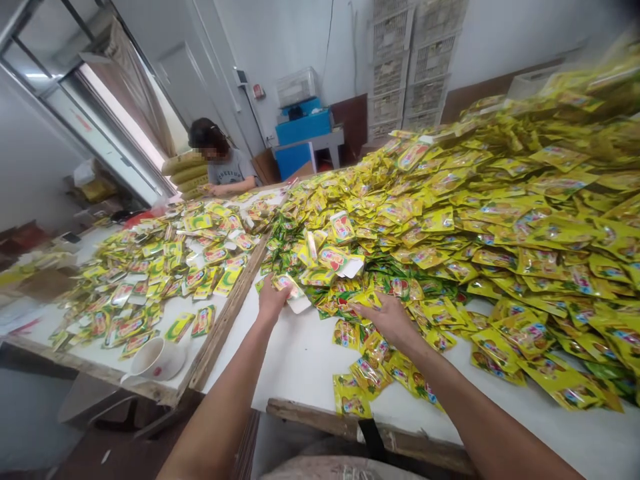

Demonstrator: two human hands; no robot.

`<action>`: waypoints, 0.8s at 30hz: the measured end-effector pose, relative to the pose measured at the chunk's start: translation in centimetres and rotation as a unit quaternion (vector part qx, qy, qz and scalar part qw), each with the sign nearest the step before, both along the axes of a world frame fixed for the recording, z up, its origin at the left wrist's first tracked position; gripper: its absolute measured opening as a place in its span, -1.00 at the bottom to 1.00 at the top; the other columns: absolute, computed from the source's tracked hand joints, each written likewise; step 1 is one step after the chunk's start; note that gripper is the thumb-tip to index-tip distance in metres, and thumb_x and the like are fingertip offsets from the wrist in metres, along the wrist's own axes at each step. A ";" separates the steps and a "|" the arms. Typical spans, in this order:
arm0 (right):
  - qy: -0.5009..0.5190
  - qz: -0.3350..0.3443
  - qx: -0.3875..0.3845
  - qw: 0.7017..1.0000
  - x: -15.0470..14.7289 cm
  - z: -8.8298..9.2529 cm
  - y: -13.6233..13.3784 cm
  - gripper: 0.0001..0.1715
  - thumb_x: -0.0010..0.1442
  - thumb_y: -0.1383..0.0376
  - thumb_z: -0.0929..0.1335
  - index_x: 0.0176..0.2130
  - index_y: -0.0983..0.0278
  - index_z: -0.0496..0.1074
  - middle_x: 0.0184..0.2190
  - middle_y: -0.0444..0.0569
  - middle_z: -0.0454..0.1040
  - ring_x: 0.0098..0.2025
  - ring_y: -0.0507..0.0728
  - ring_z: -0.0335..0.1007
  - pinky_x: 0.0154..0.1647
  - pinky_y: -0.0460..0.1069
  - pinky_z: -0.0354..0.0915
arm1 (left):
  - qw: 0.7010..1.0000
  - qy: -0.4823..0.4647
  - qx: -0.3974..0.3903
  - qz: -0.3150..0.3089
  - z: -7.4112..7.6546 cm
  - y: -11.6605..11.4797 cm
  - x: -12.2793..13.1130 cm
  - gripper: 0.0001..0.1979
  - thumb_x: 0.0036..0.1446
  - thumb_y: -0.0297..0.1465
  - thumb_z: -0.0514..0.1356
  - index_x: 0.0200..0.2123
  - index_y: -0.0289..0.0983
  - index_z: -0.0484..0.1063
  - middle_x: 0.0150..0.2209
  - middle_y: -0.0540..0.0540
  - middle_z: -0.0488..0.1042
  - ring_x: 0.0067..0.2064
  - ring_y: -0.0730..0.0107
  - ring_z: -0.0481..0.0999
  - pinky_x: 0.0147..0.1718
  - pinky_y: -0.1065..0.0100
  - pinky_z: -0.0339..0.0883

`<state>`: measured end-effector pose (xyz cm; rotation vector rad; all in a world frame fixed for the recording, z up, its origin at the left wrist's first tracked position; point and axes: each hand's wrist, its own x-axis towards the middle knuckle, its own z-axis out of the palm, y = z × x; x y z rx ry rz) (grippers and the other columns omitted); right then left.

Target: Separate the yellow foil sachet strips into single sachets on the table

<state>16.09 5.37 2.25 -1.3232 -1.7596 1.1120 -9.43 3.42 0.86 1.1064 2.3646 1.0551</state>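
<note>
My left hand [273, 297] is closed on a small open carton [295, 294], its white flap pointing toward the lower right. To the right, my right hand [387, 315] reaches over the edge of the pile, its fingers at a yellow packet [369, 299]. Several flattened or open cartons [334, 259] lie on top of green packets between and beyond the hands. A large heap of shiny yellow packets [500, 213] covers the right side of the white table [265, 373]. A few loose yellow packets [351, 395] lie near the front edge.
A wooden strip [227, 320] divides the table. Left of it are many filled cartons [173, 257] and a white cup [157, 359] by the edge. A person [225, 163] sits across the table. Stacked crates [390, 67] and a blue machine [304, 127] stand behind.
</note>
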 end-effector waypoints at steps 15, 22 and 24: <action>-0.077 0.015 -0.008 0.997 -0.6 -1.4 0.1 -0.67 -0.10 0.04 0.39 -0.53 0.27 0.43 -0.62 -0.06 0.41 -0.45 0.17 0.37 -0.44 -0.03 0.20 | 0.889 0.244 -0.189 -0.337 1.6 -9.7 1.8 -0.23 -0.17 -0.29 0.36 0.15 -0.10 0.18 0.21 -0.19 0.19 0.26 -0.02 0.07 0.13 0.01 0.02; -0.078 -0.010 -0.005 0.997 -0.3 -0.3 -0.1 -0.64 -0.08 0.02 0.36 -0.54 0.28 0.38 -0.67 -0.12 0.35 -0.55 0.10 0.26 -0.49 -0.04 0.16 | 0.914 0.120 -0.210 -0.325 0.8 -8.8 2.9 -0.65 -0.16 -0.15 0.30 -0.33 -0.25 0.43 -0.34 -0.08 0.45 -0.29 0.23 0.44 -0.34 0.34 0.26; -0.064 -0.013 0.016 0.998 -0.2 0.1 -0.2 -0.63 -0.08 0.01 0.36 -0.55 0.27 0.37 -0.67 -0.15 0.33 -0.57 0.06 0.22 -0.52 -0.06 0.15 | 0.938 0.074 -0.188 -0.283 0.4 -8.6 3.6 -0.70 -0.11 -0.16 0.26 -0.36 -0.25 0.41 -0.41 -0.03 0.46 -0.36 0.30 0.42 -0.41 0.38 0.22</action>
